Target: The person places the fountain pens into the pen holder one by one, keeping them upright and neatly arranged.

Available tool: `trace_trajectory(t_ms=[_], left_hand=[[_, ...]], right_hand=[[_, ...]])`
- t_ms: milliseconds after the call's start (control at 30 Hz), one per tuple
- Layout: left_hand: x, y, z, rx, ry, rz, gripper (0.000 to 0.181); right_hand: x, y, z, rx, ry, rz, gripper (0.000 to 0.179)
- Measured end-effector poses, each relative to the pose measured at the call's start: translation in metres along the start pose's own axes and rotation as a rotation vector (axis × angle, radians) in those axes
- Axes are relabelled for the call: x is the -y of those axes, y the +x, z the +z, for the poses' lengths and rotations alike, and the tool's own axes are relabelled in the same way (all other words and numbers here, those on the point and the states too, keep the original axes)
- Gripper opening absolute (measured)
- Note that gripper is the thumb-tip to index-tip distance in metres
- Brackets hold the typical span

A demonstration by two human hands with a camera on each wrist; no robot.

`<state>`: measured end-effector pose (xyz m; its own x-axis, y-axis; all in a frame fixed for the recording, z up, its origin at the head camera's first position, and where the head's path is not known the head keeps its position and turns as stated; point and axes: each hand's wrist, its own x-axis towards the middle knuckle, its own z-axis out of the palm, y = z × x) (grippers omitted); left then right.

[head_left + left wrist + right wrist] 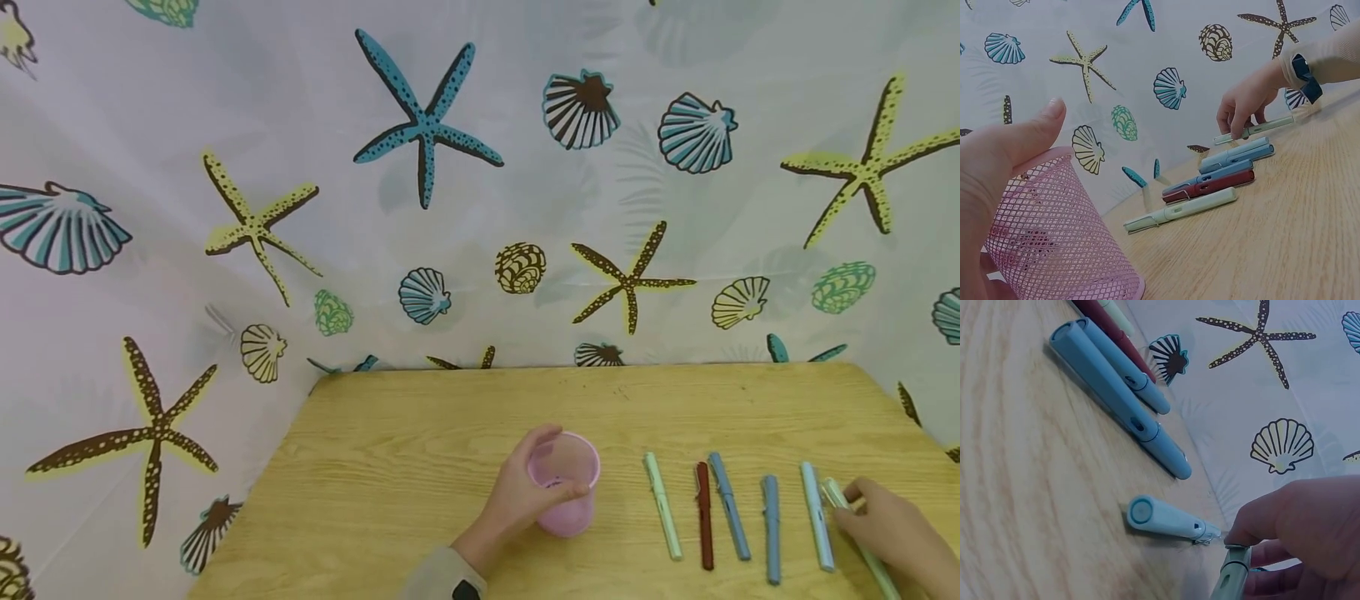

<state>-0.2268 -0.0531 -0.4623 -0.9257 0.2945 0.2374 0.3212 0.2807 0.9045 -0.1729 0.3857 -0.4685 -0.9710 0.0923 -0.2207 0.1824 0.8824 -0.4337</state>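
Note:
A pink mesh pen cup (pixel 566 521) stands upright on the table, its mouth facing the head camera. My left hand (pixel 517 493) grips it from the left side, the thumb along the near rim and the fingers round the far side. At the far right, my right hand (pixel 892 527) pinches a pale green pen (pixel 1232 575) near its clip end between thumb and fingers. Just left of that hand lies a light blue pen (pixel 817 517). Two darker blue pens (pixel 772 529), a dark red pen (pixel 704 517) and a light green pen (pixel 663 508) follow towards the cup.
The pens lie roughly side by side on a wood-grain table (pixel 375 467). A white cloth (pixel 1166 131) printed with starfish and shells hangs behind and at both sides of the table. A dark band (pixel 1305 78) is strapped round the right wrist.

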Motion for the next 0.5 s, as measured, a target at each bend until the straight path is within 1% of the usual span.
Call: trace_trajectory(t_ms=[133,233,500], left_hand=[[-0.001,0.000,0.000,0.008,-0.007,-0.015,0.077],[-0.002,0.001,0.001,0.016,-0.030,-0.019,0.077],[-0.001,0.001,0.001,0.016,-0.066,-0.030,0.076]], right_hand=[[0.006,-0.002,-0.006,-0.020,0.035,-0.026,0.047],[0.012,-0.003,-0.009,-0.033,0.048,-0.041,0.050],[0.031,-0.007,-0.010,-0.101,0.038,-0.094,0.046]])
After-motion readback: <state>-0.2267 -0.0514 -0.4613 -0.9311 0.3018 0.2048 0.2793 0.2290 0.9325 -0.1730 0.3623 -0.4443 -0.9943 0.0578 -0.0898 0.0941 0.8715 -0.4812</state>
